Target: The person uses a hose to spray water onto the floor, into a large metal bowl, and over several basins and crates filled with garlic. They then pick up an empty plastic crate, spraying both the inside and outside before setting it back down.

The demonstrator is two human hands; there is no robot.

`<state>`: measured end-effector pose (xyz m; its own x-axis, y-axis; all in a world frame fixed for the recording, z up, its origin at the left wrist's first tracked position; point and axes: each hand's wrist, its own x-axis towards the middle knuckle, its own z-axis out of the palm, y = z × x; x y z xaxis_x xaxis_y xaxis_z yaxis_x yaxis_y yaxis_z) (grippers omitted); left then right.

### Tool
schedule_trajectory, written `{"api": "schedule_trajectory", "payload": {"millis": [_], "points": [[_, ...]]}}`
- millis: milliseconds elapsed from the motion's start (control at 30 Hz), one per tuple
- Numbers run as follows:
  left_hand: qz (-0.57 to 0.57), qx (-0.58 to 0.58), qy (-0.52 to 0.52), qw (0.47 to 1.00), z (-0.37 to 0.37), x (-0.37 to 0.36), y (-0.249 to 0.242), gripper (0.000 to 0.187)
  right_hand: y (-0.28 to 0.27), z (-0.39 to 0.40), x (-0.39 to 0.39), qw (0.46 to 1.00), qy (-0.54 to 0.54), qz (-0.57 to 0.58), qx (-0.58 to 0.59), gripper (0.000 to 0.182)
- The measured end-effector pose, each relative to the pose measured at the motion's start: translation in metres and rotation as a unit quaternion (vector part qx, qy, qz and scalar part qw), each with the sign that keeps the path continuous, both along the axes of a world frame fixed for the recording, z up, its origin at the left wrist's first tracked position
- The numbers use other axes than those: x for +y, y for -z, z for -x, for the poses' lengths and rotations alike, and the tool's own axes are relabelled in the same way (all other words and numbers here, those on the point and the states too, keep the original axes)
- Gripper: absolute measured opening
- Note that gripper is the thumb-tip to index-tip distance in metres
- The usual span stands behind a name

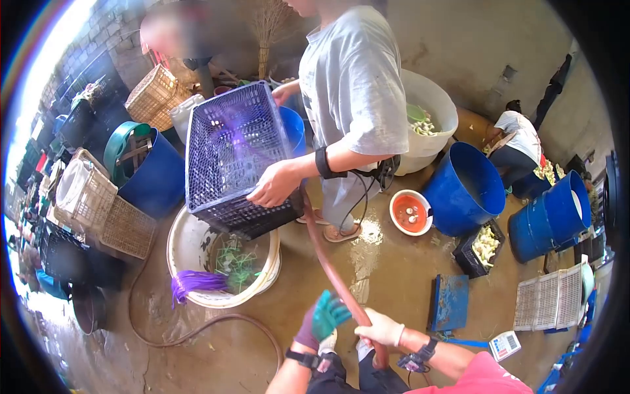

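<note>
My right hand (384,327), in a white glove, is wrapped round a thick brown hose (333,272). The hose rises toward the co-worker, and its far end is hidden behind a dark plastic crate (236,141). My left hand (326,318), in a purple and teal glove, is held beside the hose with fingers spread and nothing in it. The co-worker in a grey shirt holds the crate with both hands, tilted over a round white tub (270,272). Inside the tub lie green netting (237,262) and a purple bundle of strands (200,284).
A thin brown hose (252,318) loops over the wet floor. Blue barrels (459,190), an orange basin (410,212), a black crate of pale produce (478,249) and a blue platform scale (450,302) stand to the right. Wicker baskets (128,226) are at left; another person (522,134) bends at the back right.
</note>
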<state>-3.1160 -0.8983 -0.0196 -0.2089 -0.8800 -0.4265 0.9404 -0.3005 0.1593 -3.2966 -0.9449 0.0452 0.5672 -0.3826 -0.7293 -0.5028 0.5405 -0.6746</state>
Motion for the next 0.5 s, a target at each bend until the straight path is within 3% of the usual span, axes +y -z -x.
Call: {"api": "schedule_trajectory", "payload": {"millis": [67, 133, 267, 400, 467, 500], "points": [[0.013, -0.004, 0.002, 1.0, -0.018, -0.025, -0.009, 0.034, -0.021, 0.009, 0.017, 1.0, -0.024, 0.015, 0.01, 0.029], [0.016, -0.086, 0.008, 0.996, -0.03, -0.047, -0.018, 0.032, -0.036, 0.022, 0.03, 0.998, -0.048, 0.026, 0.023, 0.031], [-0.016, -0.073, -0.02, 0.997, -0.032, -0.077, -0.018, 0.023, -0.067, 0.047, 0.055, 0.99, -0.111, 0.075, 0.038, 0.033], [-0.062, -0.146, -0.052, 0.986, -0.014, -0.079, -0.01, 0.022, -0.072, 0.103, 0.089, 0.984, -0.151, -0.008, 0.091, 0.034], [-0.062, -0.155, 0.013, 0.986, 0.004, -0.07, -0.01, 0.016, -0.076, 0.126, 0.1, 0.979, -0.167, -0.021, 0.114, 0.035], [-0.093, -0.174, -0.003, 0.98, 0.018, -0.06, -0.011, 0.017, -0.075, 0.14, 0.111, 0.984, -0.139, -0.028, 0.107, 0.035]]}}
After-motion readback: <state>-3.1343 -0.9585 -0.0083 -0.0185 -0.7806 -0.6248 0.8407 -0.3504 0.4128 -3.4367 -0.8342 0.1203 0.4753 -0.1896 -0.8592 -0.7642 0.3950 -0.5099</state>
